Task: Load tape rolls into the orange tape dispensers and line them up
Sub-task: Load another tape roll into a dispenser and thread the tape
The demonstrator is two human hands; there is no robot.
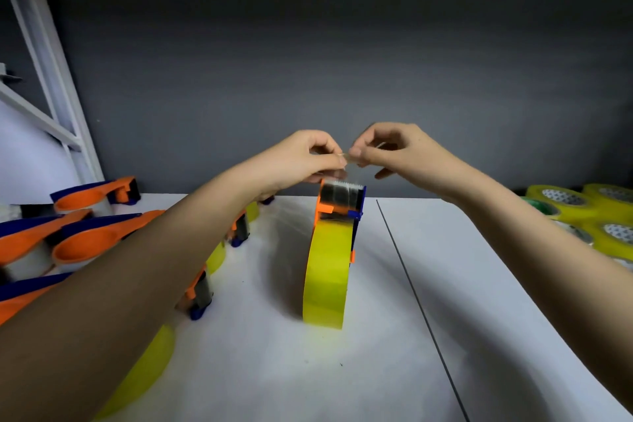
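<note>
An orange and blue tape dispenser [339,202] stands upright in the middle of the white table [479,284], with a yellow tape roll [327,276] loaded in it. Above its cutter head, my left hand [305,158] and my right hand [394,147] pinch the clear free end of the tape [346,158] between thumbs and fingers. To the left, partly hidden under my left forearm, several loaded dispensers [202,288] stand in a row running from near to far.
Several empty orange and blue dispensers [82,243] lie piled at the left edge. Loose yellow tape rolls [582,205] are stacked at the far right. A white metal frame [51,79] rises at the left, against a dark grey wall. A thin seam [411,284] crosses the table.
</note>
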